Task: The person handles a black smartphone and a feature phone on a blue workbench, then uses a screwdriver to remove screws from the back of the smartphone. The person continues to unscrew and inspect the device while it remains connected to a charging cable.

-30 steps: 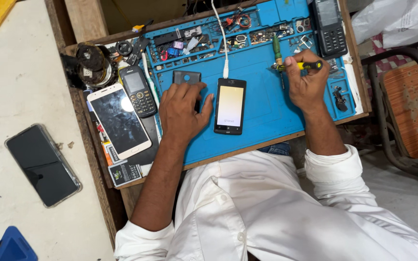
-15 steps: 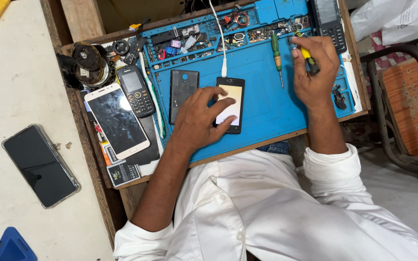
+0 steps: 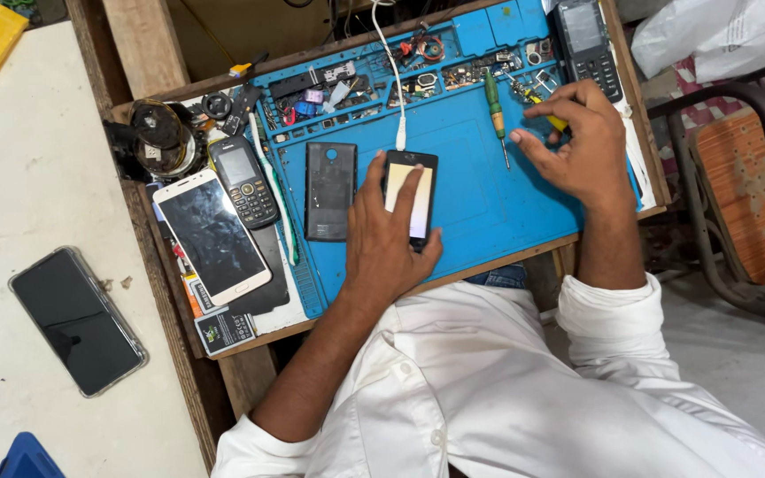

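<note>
Left hand (image 3: 389, 239) flat on small black phone with lit screen (image 3: 411, 196), pinning it to blue silicone repair mat (image 3: 480, 208); white cable (image 3: 396, 88) plugged at top. Right hand (image 3: 577, 142) closed on yellow-handled tool (image 3: 549, 113). Risk: phone shift tugs cable, green-handled screwdriver (image 3: 495, 111) rolls.

A repair mat (image 3: 489, 204) lay on a workbench (image 3: 170, 292). Near the mat's middle sat a lit phone (image 3: 411, 199) with a cable (image 3: 391, 80) plugged into its far end; the left hand (image 3: 387, 235) rested on it. Just left of it lay a back cover (image 3: 329, 190). To its right lay a screwdriver (image 3: 494, 111), with the right hand (image 3: 577, 146) beyond it. Left of the mat lay 2 more handsets: a keypad phone (image 3: 243, 181) and, nearer, a touchscreen phone (image 3: 210, 235). Another phone (image 3: 75, 320) lay on the table (image 3: 37, 177) further left.
</note>
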